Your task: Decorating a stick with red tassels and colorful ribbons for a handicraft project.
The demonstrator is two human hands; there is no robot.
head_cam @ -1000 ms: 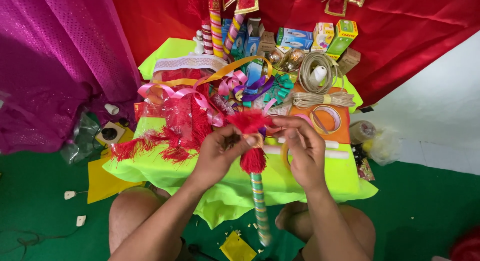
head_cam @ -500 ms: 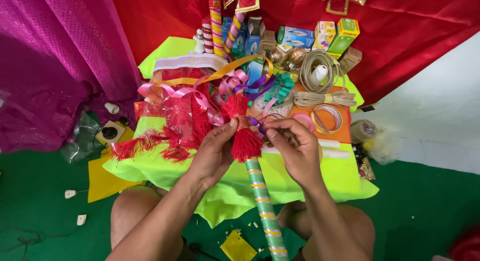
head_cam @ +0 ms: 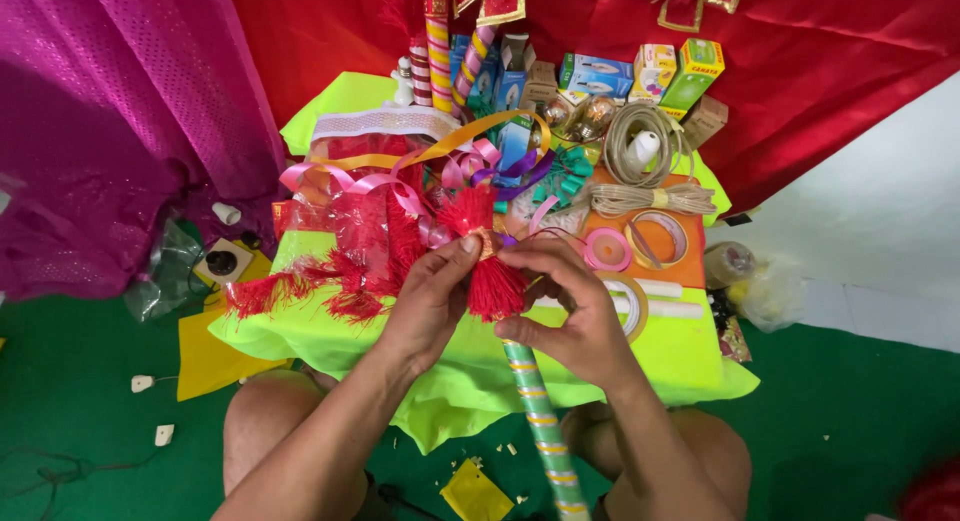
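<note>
A green stick (head_cam: 540, 421) wound with gold stripes rises from between my knees, topped by a red tassel (head_cam: 492, 279) with a gold band. My left hand (head_cam: 432, 299) pinches the tassel's top at the gold band. My right hand (head_cam: 570, 316) grips the stick just under the tassel's fringe. Both hands hover over the front of a low table under a bright yellow-green cloth (head_cam: 660, 346).
Red fringe trim (head_cam: 330, 281), pink and orange ribbons (head_cam: 400, 176), tape rolls (head_cam: 655, 239), twine coils (head_cam: 640, 171), small boxes (head_cam: 680, 71) and striped sticks (head_cam: 440, 41) crowd the table. Magenta cloth (head_cam: 110, 111) hangs left, red cloth (head_cam: 820, 51) behind. Paper scraps lie on the green floor (head_cam: 70, 411).
The stick has swung upright and nearer, its tassel lifted from low between my hands to higher up. My left fingers have shifted onto the gold band.
</note>
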